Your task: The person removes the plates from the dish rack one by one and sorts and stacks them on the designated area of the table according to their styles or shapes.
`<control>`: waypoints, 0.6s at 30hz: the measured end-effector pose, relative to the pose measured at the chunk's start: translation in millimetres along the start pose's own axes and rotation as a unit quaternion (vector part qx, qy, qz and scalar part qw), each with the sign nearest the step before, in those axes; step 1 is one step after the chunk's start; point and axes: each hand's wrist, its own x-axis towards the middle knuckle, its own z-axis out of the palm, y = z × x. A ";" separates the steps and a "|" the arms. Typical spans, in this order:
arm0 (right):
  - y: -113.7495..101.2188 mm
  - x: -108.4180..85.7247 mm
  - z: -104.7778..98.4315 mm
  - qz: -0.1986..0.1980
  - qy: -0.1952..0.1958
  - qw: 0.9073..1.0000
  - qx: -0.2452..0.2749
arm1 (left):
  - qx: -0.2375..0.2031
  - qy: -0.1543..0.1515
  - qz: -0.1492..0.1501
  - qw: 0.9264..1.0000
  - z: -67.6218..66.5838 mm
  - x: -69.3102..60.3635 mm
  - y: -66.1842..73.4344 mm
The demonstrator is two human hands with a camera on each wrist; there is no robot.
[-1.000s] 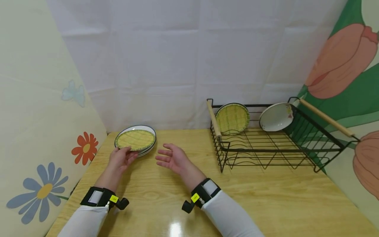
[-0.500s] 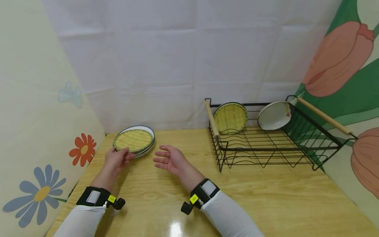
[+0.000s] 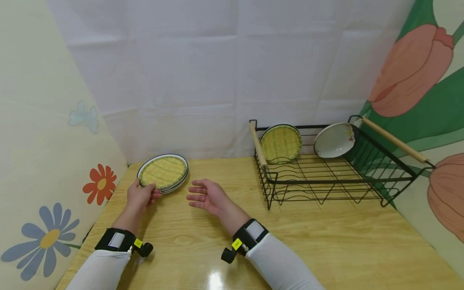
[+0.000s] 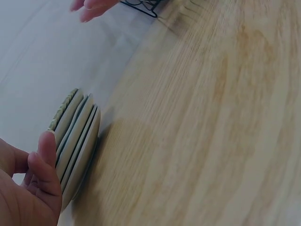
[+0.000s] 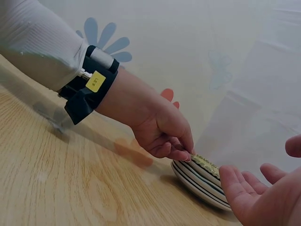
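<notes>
In the head view a stack of round plates (image 3: 163, 172) lies at the table's back left, with a yellow, woven-looking face and a blue-white rim on the uppermost one. My left hand (image 3: 139, 197) pinches the near-left rim of the top plate; the left wrist view shows its fingertips against the stacked edges (image 4: 77, 146). My right hand (image 3: 210, 197) hovers just right of the stack, fingers extended and apart from it. The right wrist view has the stack (image 5: 202, 181) partly behind my right hand's fingers.
A black wire dish rack (image 3: 326, 181) with wooden handles stands to the right. In it a yellow-faced plate (image 3: 280, 143) leans upright at the left, and a white floral bowl (image 3: 334, 141) sits tilted at the back right. A white cloth wall closes the far side.
The near edge of the top plate has come down, and its rim now shows all round, lying level on the stack. My right hand has hardly moved; the view has shifted slightly.
</notes>
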 end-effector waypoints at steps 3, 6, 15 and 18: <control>1.7 1.3 0.0 0.002 -0.002 1.000 -0.007 | -0.008 -0.001 0.002 1.000 -0.1 0.1 -2.5; 3.2 2.0 0.0 0.004 -0.004 1.000 -0.010 | -0.020 0.002 -0.005 1.000 0.2 -0.5 -4.5; 4.4 3.4 -0.6 0.006 -0.004 1.000 -0.011 | -0.030 0.005 -0.009 0.999 1.5 -5.3 -1.8; 4.6 2.7 -0.6 0.008 -0.003 1.000 -0.009 | -0.037 -0.001 -0.012 0.999 0.7 -6.5 -0.8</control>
